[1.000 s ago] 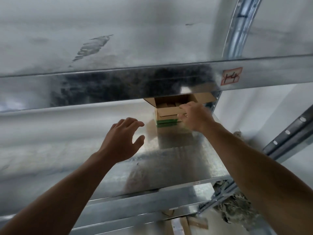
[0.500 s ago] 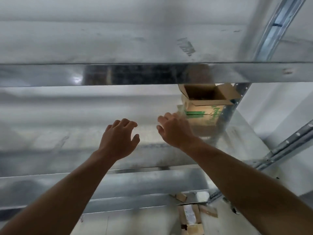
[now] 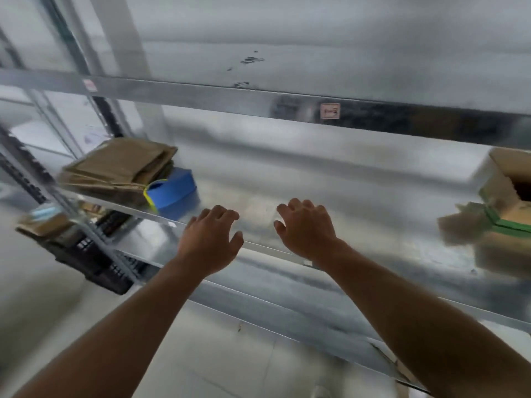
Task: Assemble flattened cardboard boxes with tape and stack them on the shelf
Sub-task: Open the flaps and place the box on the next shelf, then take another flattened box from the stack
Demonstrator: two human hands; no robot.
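You are facing a galvanised metal shelf that fills most of the view, with an upper shelf beam running across above it. At the left end of the shelf lies a stack of flattened cardboard boxes, and a blue tape dispenser sits just beside it on the right, touching the stack's edge. At the far right edge, an assembled cardboard box with green tape bands stands on the shelf, its top flaps open; it is blurred and partly cut off. Below left, a black crate sits on the floor. Your 2 hands hover side by side over the shelf's front edge: your left hand and your right hand are both spread loosely, fingers slightly curled, holding nothing.
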